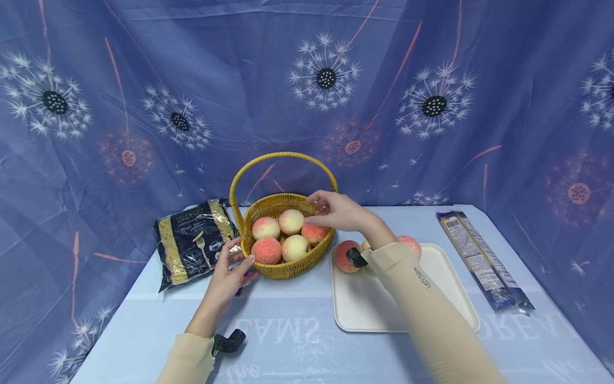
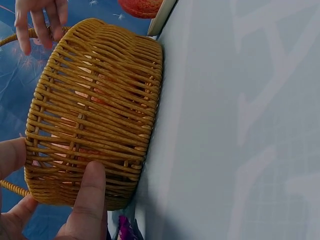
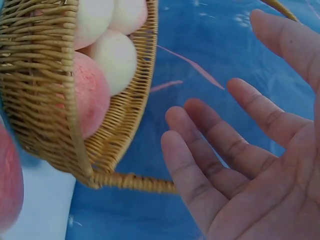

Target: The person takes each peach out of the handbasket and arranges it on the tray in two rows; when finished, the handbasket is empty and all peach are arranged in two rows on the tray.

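Left hand [image 1: 229, 277] pressed against the near left wall of the wicker basket [image 1: 268, 269], with thumb [image 2: 90, 197] flat on the weave and fingers spread, not curled around anything. Right hand [image 1: 338, 212] held over the far right rim of the same basket, fingers [image 3: 210, 150] straight and apart, palm empty, just above the peaches [image 1: 283, 234]. Hands well apart, one on each side of the basket.

Blue tablecloth [image 1: 297, 341] under everything. White tray [image 1: 364, 304] just right of the basket, almost touching it, with more peaches [image 1: 346, 256] at its far edge, partly hidden by the beige sleeve [image 1: 422, 304]. Long pasta packet [image 1: 484, 261] lying far to the right. Dark pasta bag [image 1: 192, 242] left of the basket. Basket standing in the middle, five peaches inside, handle [image 1: 283, 157] upright.
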A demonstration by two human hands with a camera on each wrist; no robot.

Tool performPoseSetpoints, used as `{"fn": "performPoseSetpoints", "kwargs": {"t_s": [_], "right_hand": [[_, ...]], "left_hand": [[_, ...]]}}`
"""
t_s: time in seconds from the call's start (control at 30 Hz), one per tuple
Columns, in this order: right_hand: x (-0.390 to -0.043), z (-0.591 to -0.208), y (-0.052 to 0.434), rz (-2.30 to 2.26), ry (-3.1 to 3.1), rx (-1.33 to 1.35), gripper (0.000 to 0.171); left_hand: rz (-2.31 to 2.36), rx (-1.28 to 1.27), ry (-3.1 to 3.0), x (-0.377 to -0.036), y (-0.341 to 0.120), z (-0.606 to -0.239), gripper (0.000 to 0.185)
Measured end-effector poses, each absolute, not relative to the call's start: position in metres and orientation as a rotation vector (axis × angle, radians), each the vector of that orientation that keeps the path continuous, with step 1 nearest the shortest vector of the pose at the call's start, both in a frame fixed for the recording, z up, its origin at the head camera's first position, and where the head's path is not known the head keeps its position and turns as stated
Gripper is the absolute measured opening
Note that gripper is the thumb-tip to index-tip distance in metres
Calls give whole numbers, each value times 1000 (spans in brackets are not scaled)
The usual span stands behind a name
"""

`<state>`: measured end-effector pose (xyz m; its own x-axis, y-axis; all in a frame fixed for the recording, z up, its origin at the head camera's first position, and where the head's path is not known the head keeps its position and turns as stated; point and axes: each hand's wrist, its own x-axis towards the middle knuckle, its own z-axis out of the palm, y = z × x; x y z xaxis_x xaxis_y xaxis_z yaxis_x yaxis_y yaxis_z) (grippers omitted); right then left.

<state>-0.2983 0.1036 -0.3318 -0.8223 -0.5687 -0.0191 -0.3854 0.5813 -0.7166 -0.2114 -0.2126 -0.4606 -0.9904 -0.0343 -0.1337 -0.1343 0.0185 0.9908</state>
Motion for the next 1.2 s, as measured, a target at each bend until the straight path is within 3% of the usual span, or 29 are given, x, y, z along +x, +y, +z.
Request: {"fn": "performPoseSetpoints", "kwargs": {"t_s": [0.67,1.2], "right_hand": [[-356,-352,37,-709,2590,-642,65],[-367,-359,21,-575,2519,-447,68]], "left_hand": [[2147,-174,2194,-212,-214,-460,65],[2158,-178,2183,-213,-216,-461,64]]}}
